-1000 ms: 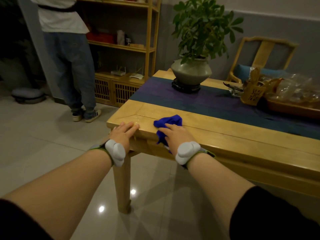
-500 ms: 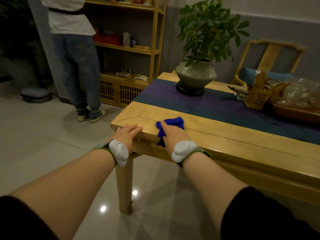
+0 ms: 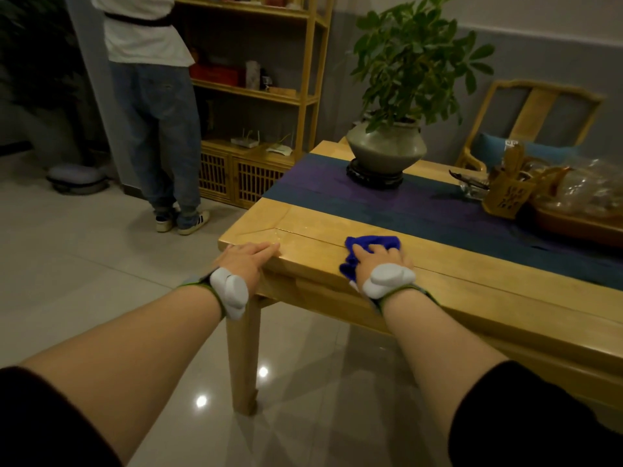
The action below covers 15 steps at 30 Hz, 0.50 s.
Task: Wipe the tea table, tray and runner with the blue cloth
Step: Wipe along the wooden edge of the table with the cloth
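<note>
The blue cloth (image 3: 369,243) lies bunched on the near edge of the yellow wooden tea table (image 3: 472,281). My right hand (image 3: 379,259) presses flat on the cloth with fingers spread over it. My left hand (image 3: 247,259) rests flat on the table's near left corner, holding nothing. A dark blue and purple runner (image 3: 387,207) stretches along the middle of the table. The wooden tray (image 3: 573,222) stands at the far right on the runner, loaded with tea ware.
A potted plant (image 3: 387,146) on a dark stand sits on the runner at the far end. A bamboo tool holder (image 3: 509,193) stands beside the tray. A person in jeans (image 3: 158,136) stands by the shelf (image 3: 269,96) at left. A chair (image 3: 526,129) is behind the table.
My right hand has slid the blue cloth to the right along the near edge of the table. My left hand has stayed on the corner.
</note>
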Tool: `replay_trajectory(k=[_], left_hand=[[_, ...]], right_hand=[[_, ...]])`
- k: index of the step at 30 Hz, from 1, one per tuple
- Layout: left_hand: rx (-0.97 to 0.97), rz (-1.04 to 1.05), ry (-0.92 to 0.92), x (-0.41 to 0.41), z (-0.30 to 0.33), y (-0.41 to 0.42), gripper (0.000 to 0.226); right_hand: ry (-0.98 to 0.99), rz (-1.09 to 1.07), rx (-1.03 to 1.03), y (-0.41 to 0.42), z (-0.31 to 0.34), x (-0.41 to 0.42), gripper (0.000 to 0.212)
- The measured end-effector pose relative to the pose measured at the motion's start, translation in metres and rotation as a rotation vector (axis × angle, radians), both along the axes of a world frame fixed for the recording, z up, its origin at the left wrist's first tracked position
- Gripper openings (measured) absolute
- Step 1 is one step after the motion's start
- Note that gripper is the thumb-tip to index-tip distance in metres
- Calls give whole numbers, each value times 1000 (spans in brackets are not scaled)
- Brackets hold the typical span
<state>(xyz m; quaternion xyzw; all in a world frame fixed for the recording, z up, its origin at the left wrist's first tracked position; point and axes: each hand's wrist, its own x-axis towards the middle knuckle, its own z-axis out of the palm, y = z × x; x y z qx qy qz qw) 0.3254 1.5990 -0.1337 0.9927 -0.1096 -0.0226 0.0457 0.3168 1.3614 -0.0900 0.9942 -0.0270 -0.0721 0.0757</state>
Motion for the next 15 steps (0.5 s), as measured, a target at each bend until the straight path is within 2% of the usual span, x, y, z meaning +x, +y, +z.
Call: replay_trajectory(k=[4, 6, 8, 12, 15], left_hand=[[-21, 46, 59, 1, 3, -3, 73], [-24, 59, 85, 1, 6, -4, 75], [-31, 51, 65, 0, 8, -3, 72], [-87, 28, -44, 3, 8, -1, 52], [-192, 40, -148, 6, 6, 0, 49]], right_hand=[[1, 230, 100, 50, -12, 9, 74], [-24, 296, 121, 52, -17, 15, 70], [31, 301, 115, 36, -15, 24, 76], [123, 130, 20, -19, -7, 39, 80], [207, -63, -8, -44, 1, 47, 86]])
